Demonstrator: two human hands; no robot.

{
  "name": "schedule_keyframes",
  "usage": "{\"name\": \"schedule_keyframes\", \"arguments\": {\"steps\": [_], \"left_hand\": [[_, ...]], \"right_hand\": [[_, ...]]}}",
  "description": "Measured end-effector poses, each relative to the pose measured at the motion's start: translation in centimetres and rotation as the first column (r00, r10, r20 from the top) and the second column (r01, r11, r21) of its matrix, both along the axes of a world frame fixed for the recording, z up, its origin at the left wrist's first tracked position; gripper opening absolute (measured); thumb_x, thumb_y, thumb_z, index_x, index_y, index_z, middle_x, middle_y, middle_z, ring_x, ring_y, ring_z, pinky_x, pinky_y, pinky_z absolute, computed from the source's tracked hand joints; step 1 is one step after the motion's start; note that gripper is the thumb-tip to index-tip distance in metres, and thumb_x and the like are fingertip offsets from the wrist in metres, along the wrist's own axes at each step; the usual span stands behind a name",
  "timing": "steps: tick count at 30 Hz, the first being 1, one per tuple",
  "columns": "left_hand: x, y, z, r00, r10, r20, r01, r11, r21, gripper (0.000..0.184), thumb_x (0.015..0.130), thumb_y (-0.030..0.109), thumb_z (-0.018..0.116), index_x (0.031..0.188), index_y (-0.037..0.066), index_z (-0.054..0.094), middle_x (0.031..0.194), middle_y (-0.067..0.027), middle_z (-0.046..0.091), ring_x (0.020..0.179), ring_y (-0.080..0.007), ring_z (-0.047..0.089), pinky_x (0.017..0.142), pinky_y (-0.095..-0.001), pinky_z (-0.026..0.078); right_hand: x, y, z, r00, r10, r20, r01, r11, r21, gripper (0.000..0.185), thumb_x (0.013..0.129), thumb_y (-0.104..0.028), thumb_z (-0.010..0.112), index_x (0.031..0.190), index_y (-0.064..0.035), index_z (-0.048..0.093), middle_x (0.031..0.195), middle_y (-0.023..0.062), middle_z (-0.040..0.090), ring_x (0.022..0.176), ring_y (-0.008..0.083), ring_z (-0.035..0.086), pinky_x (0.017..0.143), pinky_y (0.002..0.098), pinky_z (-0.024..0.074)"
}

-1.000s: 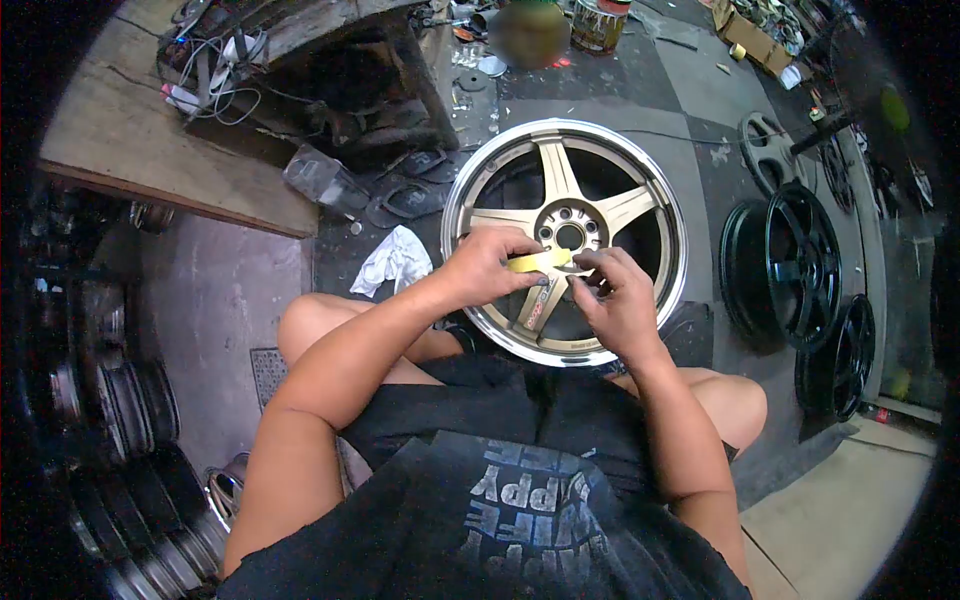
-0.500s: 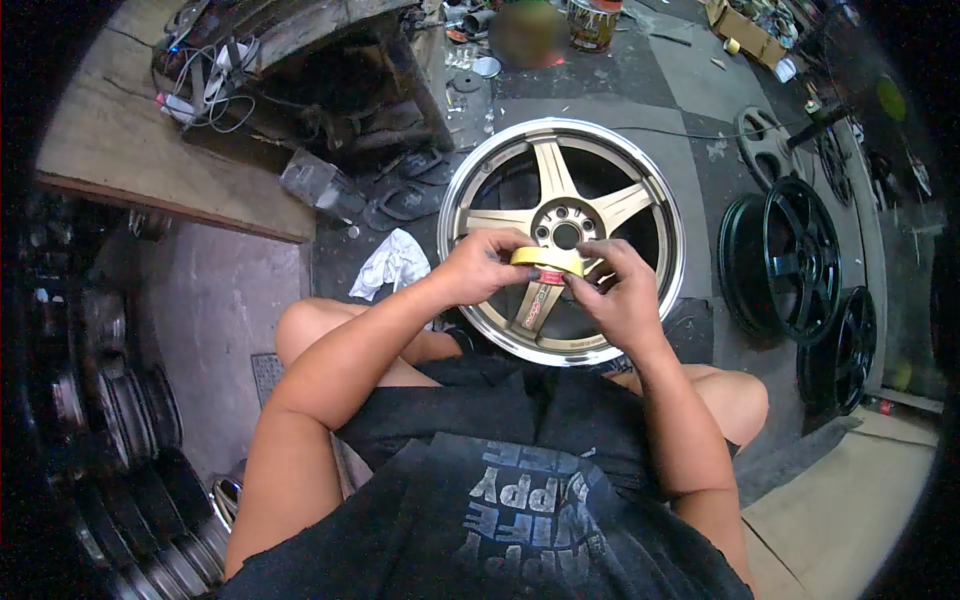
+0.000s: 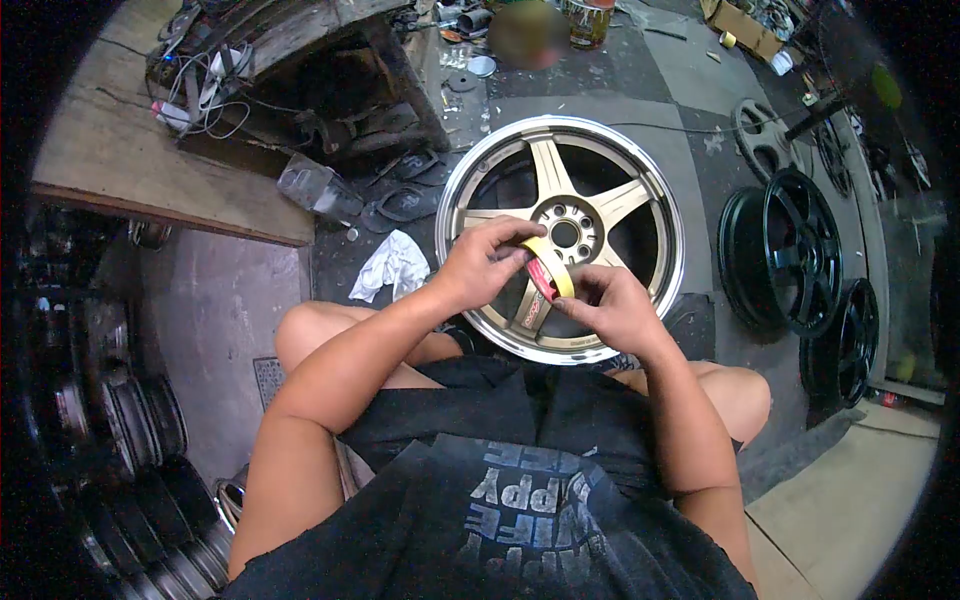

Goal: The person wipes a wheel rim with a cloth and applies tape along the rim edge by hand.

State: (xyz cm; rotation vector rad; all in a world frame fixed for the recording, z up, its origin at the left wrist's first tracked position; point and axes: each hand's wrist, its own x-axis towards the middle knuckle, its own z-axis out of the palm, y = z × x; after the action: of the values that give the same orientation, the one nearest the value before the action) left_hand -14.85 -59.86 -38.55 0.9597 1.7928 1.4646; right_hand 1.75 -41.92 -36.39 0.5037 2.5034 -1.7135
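Note:
A roll of yellow masking tape (image 3: 562, 274) with a red inner core is held between both hands, tilted down to the right. My left hand (image 3: 487, 262) pinches its upper left side, thumb and fingers closed on it. My right hand (image 3: 612, 305) grips the lower right edge with thumb and fingertips. Below the hands lies a gold five-spoke car wheel rim (image 3: 552, 170) with a polished lip, flat on the floor in front of my crossed legs. The tape and hands hide part of its lower spoke and left spoke.
A crumpled white cloth (image 3: 392, 266) lies left of the rim. Black rims (image 3: 800, 250) stand at the right, with a grey wheel cover (image 3: 762, 138) behind them. A wooden bench (image 3: 170, 190) and a clear plastic container (image 3: 312, 186) are at the left. Stacked rims (image 3: 140, 415) fill the lower left.
The tape roll has turned from nearly level to slanting, its right end lower. My right hand has moved down and slightly left, while my left hand has shifted little.

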Motion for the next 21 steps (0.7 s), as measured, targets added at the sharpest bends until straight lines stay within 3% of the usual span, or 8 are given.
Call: {"name": "schedule_keyframes", "arguments": {"steps": [2,4,5,6,9,16,18,21], "left_hand": [[0.0,0.0,0.1,0.997,0.065,0.046,-0.067,0.996,0.052,0.041,0.086,-0.003,0.071,0.126,0.005,0.072,0.128,-0.0156,0.067,0.119,-0.0298,0.067,0.103,-0.0419,0.054],[-0.5,-0.3,0.8,0.859,0.026,-0.511,0.013,0.997,0.072,0.041,0.084,0.000,0.073,0.124,0.006,0.073,0.123,-0.0183,0.068,0.118,-0.0334,0.067,0.103,-0.0420,0.054],[-0.7,-0.3,0.6,0.776,0.031,-0.630,0.029,0.996,0.085,0.034,0.082,0.004,0.077,0.116,0.007,0.075,0.113,-0.0155,0.071,0.108,-0.0336,0.068,0.097,-0.0425,0.055],[-0.9,-0.3,0.3,0.776,0.031,-0.630,0.029,0.996,0.084,0.034,0.082,0.004,0.077,0.116,0.007,0.075,0.113,-0.0155,0.071,0.108,-0.0336,0.068,0.097,-0.0425,0.055],[-1.0,-0.4,0.0,0.732,-0.054,-0.680,0.114,0.993,0.044,0.025,0.082,0.006,0.080,0.107,0.008,0.078,0.102,-0.0106,0.074,0.097,-0.0323,0.069,0.089,-0.0430,0.056],[-0.5,-0.4,0.0,0.572,-0.085,-0.816,0.181,0.983,0.024,0.023,0.081,0.011,0.084,0.103,0.011,0.079,0.100,-0.0066,0.074,0.093,-0.0292,0.070,0.084,-0.0430,0.056],[-0.7,-0.4,0.0,0.560,-0.118,-0.820,0.210,0.978,0.003,0.024,0.080,0.011,0.084,0.104,0.011,0.079,0.101,-0.0061,0.074,0.094,-0.0287,0.070,0.085,-0.0430,0.056],[-1.1,-0.5,0.3,0.497,-0.248,-0.832,0.351,0.934,-0.069,0.030,0.076,0.012,0.083,0.106,0.012,0.077,0.105,-0.0046,0.073,0.096,-0.0274,0.070,0.085,-0.0428,0.055]], "right_hand": [[0.0,-0.1,0.2,0.996,0.022,0.089,-0.018,0.999,-0.048,0.033,0.089,-0.027,0.085,0.106,0.0003,0.079,0.077,0.0058,0.071,0.069,0.0120,0.060,0.068,0.0337,0.0523],[0.3,-0.6,-1.2,0.998,-0.041,-0.047,0.037,0.995,-0.094,0.032,0.089,-0.027,0.085,0.104,0.0004,0.079,0.079,0.0116,0.074,0.069,0.0195,0.067,0.068,0.0377,0.0541],[0.2,-0.6,-0.8,0.999,-0.028,-0.037,0.030,0.999,0.044,0.033,0.088,-0.027,0.085,0.104,0.0008,0.079,0.080,0.0154,0.074,0.070,0.0252,0.069,0.069,0.0398,0.0548],[0.2,-0.7,-0.5,1.000,-0.016,-0.026,0.020,0.983,0.181,0.034,0.088,-0.028,0.085,0.104,0.0011,0.079,0.081,0.0191,0.074,0.072,0.0308,0.072,0.070,0.0418,0.0554],[-0.1,-1.0,0.1,1.000,-0.012,0.028,0.007,0.983,0.183,0.034,0.086,-0.029,0.085,0.101,0.0005,0.078,0.083,0.0237,0.073,0.076,0.0396,0.073,0.071,0.0449,0.0558],[0.1,-1.2,-0.8,0.996,0.083,0.028,-0.087,0.944,0.319,0.030,0.085,-0.031,0.084,0.094,-0.0026,0.076,0.085,0.0228,0.073,0.081,0.0424,0.072,0.073,0.0495,0.0562],[0.1,-1.3,-1.2,0.987,0.159,0.004,-0.153,0.941,0.301,0.027,0.085,-0.019,0.086,0.098,0.0022,0.076,0.081,0.0207,0.073,0.069,0.0339,0.071,0.067,0.0415,0.0548],[0.2,-1.2,-0.8,0.978,0.206,0.028,-0.203,0.922,0.328,0.027,0.084,-0.025,0.085,0.095,-0.0018,0.076,0.085,0.0216,0.073,0.078,0.0401,0.071,0.072,0.0482,0.0549]]}}
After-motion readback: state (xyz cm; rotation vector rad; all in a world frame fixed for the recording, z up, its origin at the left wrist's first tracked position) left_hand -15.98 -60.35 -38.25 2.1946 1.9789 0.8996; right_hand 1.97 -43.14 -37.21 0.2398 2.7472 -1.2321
